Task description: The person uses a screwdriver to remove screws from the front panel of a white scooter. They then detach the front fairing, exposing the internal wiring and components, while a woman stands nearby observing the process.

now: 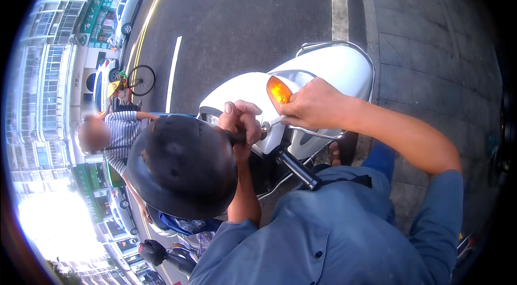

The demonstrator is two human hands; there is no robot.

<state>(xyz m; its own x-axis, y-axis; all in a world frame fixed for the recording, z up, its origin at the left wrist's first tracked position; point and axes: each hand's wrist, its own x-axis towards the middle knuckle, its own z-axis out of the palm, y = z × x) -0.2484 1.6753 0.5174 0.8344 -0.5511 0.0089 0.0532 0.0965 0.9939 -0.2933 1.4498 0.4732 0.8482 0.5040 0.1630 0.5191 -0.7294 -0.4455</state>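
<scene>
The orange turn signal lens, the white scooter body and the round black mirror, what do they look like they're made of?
The orange lens looks like translucent plastic: light glows through it. The white scooter body seems to be glossy painted plastic, with smooth curves and soft highlights, though it could be painted metal. The round mirror shows a matte black back, probably moulded plastic; its stem looks dark, material unclear.
</scene>
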